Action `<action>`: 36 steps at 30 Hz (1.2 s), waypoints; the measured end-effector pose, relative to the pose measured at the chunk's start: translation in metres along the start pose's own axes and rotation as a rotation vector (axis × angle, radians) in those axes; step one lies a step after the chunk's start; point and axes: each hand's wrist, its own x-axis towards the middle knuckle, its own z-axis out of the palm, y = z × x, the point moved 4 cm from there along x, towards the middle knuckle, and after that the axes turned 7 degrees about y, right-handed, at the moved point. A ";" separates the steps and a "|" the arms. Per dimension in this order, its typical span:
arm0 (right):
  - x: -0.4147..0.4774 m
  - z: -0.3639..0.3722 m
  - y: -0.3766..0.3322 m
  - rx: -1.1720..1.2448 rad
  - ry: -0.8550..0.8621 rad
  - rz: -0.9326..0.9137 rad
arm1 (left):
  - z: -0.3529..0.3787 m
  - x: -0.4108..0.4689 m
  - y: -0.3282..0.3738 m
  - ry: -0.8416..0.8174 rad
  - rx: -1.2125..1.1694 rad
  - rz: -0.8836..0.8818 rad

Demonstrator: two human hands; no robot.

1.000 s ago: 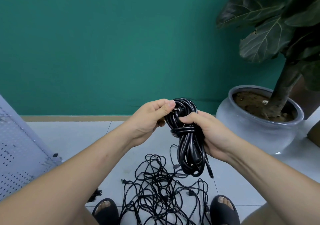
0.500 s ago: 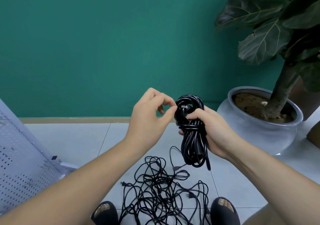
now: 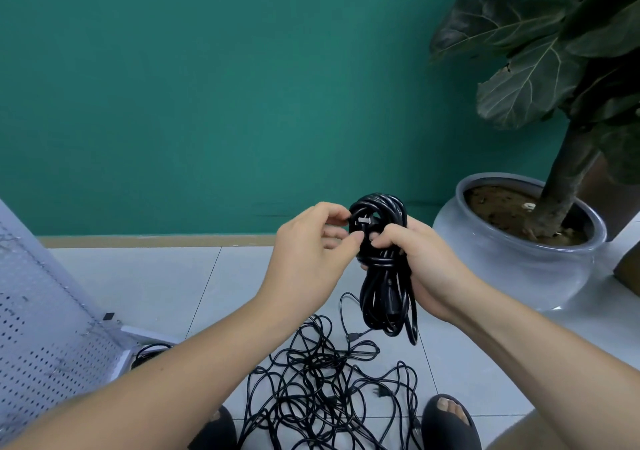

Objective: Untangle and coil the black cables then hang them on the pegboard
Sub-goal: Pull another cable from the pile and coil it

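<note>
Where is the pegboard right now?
In the head view, the pegboard stands at the far left edge, left of the tangled cables on the floor.

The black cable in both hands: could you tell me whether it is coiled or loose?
Coiled: the cable bundle hangs in loops cinched by wraps; right hand grips it, left hand pinches its plug.

The right grip (image 3: pixel 426 269) curls round a coiled black cable bundle (image 3: pixel 384 297) at its wrapped waist, and the loops hang below. The left grip (image 3: pixel 311 252), just beside it, pinches the plug (image 3: pixel 362 221) at the bundle's top. Beneath both grips, tangled cables (image 3: pixel 318 397) lie on the tiled floor. A white pegboard (image 3: pixel 41 328) stands well left of the left grip, and a grey plant pot (image 3: pixel 519 269) sits right of the right grip.
</note>
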 end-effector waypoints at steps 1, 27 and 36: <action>-0.001 0.001 0.000 0.005 -0.010 0.000 | 0.001 -0.001 0.001 0.014 -0.003 -0.011; 0.005 -0.001 -0.003 0.116 0.095 -0.009 | 0.006 -0.003 0.009 0.118 0.239 0.409; 0.002 0.001 0.004 -0.013 0.153 -0.138 | 0.010 -0.006 0.009 0.060 0.141 0.254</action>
